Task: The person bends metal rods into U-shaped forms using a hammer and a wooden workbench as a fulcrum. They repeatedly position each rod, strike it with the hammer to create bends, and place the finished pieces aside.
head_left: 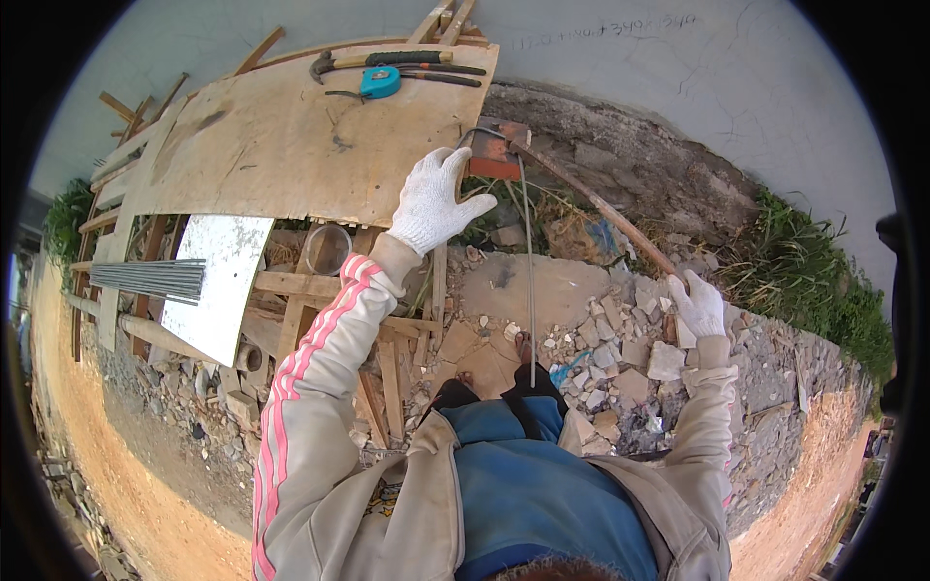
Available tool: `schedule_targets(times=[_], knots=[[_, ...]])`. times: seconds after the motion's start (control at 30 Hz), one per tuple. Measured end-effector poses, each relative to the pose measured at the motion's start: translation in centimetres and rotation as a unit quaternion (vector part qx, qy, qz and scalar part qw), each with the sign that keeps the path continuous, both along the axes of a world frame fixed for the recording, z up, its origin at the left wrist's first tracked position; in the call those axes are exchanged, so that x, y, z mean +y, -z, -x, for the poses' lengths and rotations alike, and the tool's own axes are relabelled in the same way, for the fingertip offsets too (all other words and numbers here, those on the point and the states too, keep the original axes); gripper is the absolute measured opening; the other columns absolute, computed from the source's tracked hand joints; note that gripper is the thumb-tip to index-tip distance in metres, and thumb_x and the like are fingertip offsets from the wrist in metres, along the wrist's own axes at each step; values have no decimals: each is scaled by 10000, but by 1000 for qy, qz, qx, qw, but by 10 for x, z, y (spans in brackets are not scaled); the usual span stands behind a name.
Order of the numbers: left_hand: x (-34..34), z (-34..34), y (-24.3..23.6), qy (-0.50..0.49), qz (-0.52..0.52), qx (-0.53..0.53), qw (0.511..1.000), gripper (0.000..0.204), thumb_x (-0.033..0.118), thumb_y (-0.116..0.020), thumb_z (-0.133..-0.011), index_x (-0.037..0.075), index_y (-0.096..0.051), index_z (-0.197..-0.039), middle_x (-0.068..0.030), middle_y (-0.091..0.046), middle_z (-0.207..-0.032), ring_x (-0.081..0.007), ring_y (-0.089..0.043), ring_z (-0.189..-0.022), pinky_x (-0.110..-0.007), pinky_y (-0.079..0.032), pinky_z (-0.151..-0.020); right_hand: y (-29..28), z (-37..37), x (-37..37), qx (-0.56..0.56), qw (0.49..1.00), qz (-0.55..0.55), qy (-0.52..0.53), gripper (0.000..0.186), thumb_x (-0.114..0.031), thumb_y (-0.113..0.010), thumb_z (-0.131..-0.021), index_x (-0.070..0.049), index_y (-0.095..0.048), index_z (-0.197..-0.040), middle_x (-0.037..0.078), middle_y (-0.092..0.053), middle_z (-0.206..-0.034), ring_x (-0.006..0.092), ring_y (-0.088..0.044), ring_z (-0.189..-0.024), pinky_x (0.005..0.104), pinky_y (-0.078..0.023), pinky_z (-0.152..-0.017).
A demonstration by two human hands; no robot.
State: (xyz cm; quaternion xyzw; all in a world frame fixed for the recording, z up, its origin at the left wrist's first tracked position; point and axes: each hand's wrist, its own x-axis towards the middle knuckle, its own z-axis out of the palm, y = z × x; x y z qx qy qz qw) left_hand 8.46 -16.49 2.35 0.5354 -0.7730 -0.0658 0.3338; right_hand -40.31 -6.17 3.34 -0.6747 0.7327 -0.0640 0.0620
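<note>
My left hand [429,205], in a white knit glove, lies over the right edge of a plywood board [291,145], thumb spread away from the fingers. Just past its fingertips a thin steel rod [529,261] curves over a rusty orange metal block [496,167], then hangs down toward my feet. From the block a long rusty bar [601,207] slants down to the right. My gloved right hand [698,304] is closed around the bar's near end. Whether the left fingertips touch the rod I cannot tell.
On the board lie a hammer [387,59], a blue tape measure [380,82] and dark-handled tools [441,74]. A bundle of steel rods [150,278] rests by a white panel [221,276]. Broken rubble [620,358] covers the ground below; a grey wall [668,58] stands behind.
</note>
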Motion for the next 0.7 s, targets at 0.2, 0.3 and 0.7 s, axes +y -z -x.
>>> schedule_targets(times=[0.2, 0.3, 0.7], knots=[[83, 27, 24, 179, -212, 151, 949, 638, 447, -773, -937, 10, -635, -1381, -195, -733, -1197, -331, -719, -1127, -419, -547, -988, -2, -1, 4, 13, 1000, -6, 11, 542, -624, -562, -1000, -105, -719, -993, 202, -722, -849, 439, -698, -866, 532, -512, -751], [107, 57, 46, 220, -346, 275, 869, 658, 442, -665, -1034, -23, -515, -1475, -173, -740, -1099, -277, -725, -986, -385, -574, -908, 9, -12, 20, 25, 998, -3, 56, 570, -663, -581, -974, -117, -731, -1038, 207, -726, -865, 442, -699, -891, 535, -518, -769], [101, -21, 23, 160, -541, 383, 732, 280, 293, -557, -1094, 16, -582, -1124, -32, -577, -712, -147, -560, -524, -322, -479, -495, 21, -111, 114, 4, 989, 25, 142, 564, -620, -570, -1002, -74, -708, -975, 257, -708, -817, 470, -696, -823, 574, -518, -732]])
